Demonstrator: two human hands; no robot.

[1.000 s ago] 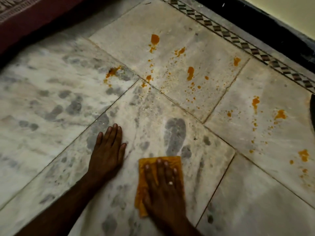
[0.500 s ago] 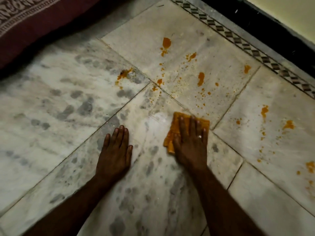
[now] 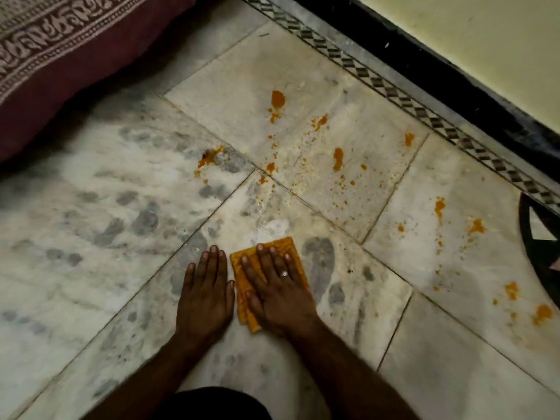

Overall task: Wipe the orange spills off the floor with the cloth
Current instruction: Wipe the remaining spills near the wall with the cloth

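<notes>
A folded orange cloth (image 3: 291, 248) lies flat on the marble floor (image 3: 91, 237), pinned under my right hand (image 3: 278, 294), whose fingers are spread over it; a ring shows on one finger. My left hand (image 3: 206, 294) rests palm-down on the bare tile just left of the cloth, fingers together. Orange spills (image 3: 338, 154) dot the tiles beyond the cloth, with a large blob at the far middle (image 3: 277, 98), a smear to the left (image 3: 207, 159), and more splashes on the right tile (image 3: 475, 227).
A maroon patterned mattress or rug (image 3: 60, 56) fills the far left corner. A patterned border strip (image 3: 409, 101) and a black skirting (image 3: 454, 80) run along the pale wall at the far right. A dark inlay (image 3: 533, 256) sits at the right edge.
My right hand has pulled the cloth back toward me and to the left, ending beside my left hand. The left hand stays planted.
</notes>
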